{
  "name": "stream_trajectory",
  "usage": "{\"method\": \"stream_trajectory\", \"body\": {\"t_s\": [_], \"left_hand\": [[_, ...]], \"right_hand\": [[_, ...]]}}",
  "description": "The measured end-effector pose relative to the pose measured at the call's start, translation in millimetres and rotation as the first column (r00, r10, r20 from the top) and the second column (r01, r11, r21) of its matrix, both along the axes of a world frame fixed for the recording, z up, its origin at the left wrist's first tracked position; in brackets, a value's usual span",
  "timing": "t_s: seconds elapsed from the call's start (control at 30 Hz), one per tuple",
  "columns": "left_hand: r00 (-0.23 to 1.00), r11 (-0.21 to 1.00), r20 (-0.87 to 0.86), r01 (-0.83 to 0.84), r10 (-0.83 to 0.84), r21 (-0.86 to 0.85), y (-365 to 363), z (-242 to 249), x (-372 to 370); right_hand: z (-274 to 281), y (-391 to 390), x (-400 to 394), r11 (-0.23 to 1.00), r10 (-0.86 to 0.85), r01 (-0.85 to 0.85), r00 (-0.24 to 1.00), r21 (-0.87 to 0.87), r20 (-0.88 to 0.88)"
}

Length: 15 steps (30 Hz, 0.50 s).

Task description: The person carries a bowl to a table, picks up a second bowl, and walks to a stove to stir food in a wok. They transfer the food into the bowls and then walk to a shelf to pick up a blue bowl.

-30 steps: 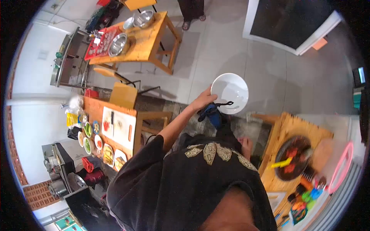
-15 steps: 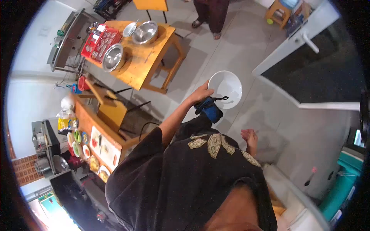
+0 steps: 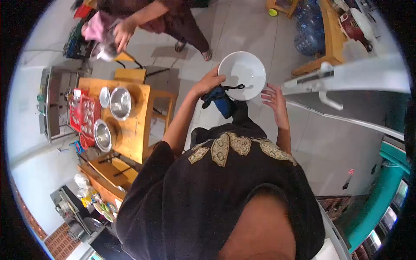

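Note:
A white bowl (image 3: 245,71) is held out in front of me, its hollow inside facing up. My left hand (image 3: 209,82) grips its left rim, thumb over the edge. Fingers spread and slightly curled, my right hand (image 3: 274,97) is open at the bowl's lower right rim. A blue and black pouch (image 3: 223,105) hangs just below my left hand, and its black cord loop overlaps the bowl.
A door (image 3: 338,82) stands at the right, with water jugs (image 3: 310,32) beyond. On the left, a wooden table (image 3: 141,112) bears metal bowls (image 3: 121,104) and a red crate (image 3: 85,112). Another person (image 3: 151,17) carries a shiny metal vessel (image 3: 104,51) and pink cloth.
My right hand has risen from beside my body to the bowl's rim. The view has shifted toward the door, and the other person now shows more fully at the upper left.

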<state>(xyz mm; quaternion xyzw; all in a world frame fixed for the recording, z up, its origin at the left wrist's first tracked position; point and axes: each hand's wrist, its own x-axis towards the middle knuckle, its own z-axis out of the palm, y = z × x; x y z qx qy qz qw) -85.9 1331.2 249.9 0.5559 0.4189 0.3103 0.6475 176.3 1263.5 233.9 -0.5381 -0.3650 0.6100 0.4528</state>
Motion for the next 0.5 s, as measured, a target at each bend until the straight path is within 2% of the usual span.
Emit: {"method": "stream_trajectory", "body": {"t_s": [0.1,0.13,0.2,0.27,0.3,0.37,0.4,0.5], "left_hand": [[0.995,0.997,-0.092,-0.023,0.030,0.076,79.7,-4.0,5.7],[0.986,0.999,-0.159,-0.042,0.041,-0.001,105.0,1.9,7.6],[0.993,0.997,-0.097,-0.067,0.069,0.031,153.1,-4.2,9.8],[0.986,0.985,-0.070,-0.141,0.149,0.099,205.8,1.6,10.1],[0.984,0.985,-0.072,-0.156,0.162,0.077,234.2,-0.9,6.8],[0.980,0.983,-0.081,-0.177,0.179,0.040,296.6,-10.0,-6.0],[0.956,0.975,-0.217,-0.165,0.196,0.152,325.4,-7.2,-12.2],[0.894,0.955,-0.339,-0.292,0.294,0.057,413.1,20.1,-25.2]], "right_hand": [[10.9,92.4,-1.7,1.000,-0.007,0.007,0.997,0.003,-0.078],[12.4,121.1,-0.6,1.000,-0.013,0.012,0.997,-0.022,-0.078],[10.8,160.8,3.5,0.998,-0.057,0.054,0.994,-0.032,-0.088],[-24.7,206.9,20.6,0.994,-0.107,0.105,0.984,-0.017,-0.142],[-38.1,231.8,30.0,0.991,-0.130,0.130,0.977,-0.010,-0.172],[-45.5,286.4,42.9,0.980,-0.195,0.174,0.926,-0.091,-0.325],[-51.1,306.4,40.1,0.970,-0.237,0.194,0.886,-0.146,-0.398],[-40.8,390.2,32.3,0.949,-0.298,0.274,0.940,-0.157,-0.164]]}}
